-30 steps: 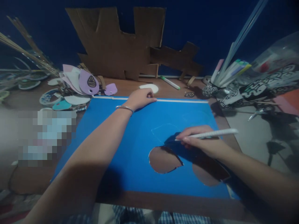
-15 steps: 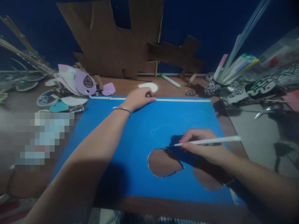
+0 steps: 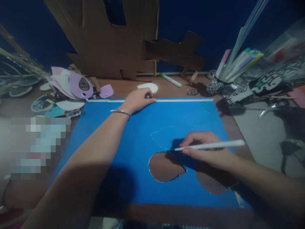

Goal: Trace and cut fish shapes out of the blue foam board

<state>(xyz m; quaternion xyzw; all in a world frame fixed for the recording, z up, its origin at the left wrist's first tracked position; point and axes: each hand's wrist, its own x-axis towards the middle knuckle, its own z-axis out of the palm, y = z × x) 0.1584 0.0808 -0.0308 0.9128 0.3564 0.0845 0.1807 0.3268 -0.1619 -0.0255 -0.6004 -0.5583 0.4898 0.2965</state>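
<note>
A blue sheet (image 3: 102, 127) with a pale strip along its far edge lies on the table. My left hand (image 3: 139, 99) is closed at that far edge, fingers curled and thumb along the strip; some fingers are hidden. In my right hand (image 3: 202, 144) is a slim white craft knife (image 3: 214, 145) with a ribbed handle, held like a pen. Its thin tip touches the sheet at the lower end of a faint leaf-shaped outline (image 3: 164, 128). Just below is a leaf-shaped cut-out hole (image 3: 166, 168). A second hole (image 3: 209, 183) lies partly under my right wrist's shadow.
Behind the sheet lie a white paper cut-out (image 3: 149, 86) and a green-capped marker (image 3: 171, 80). Cardboard (image 3: 114, 47) leans at the back. Purple fish cut-outs (image 3: 79, 84) are at left. Right are a pen cup (image 3: 214, 86) and scissors (image 3: 270, 109). Another person's arm (image 3: 21, 192) is at lower left.
The view has shifted slightly, so most things appear a little farther left. Both hands keep nearly the same places on the sheet, with the knife still at the outline.
</note>
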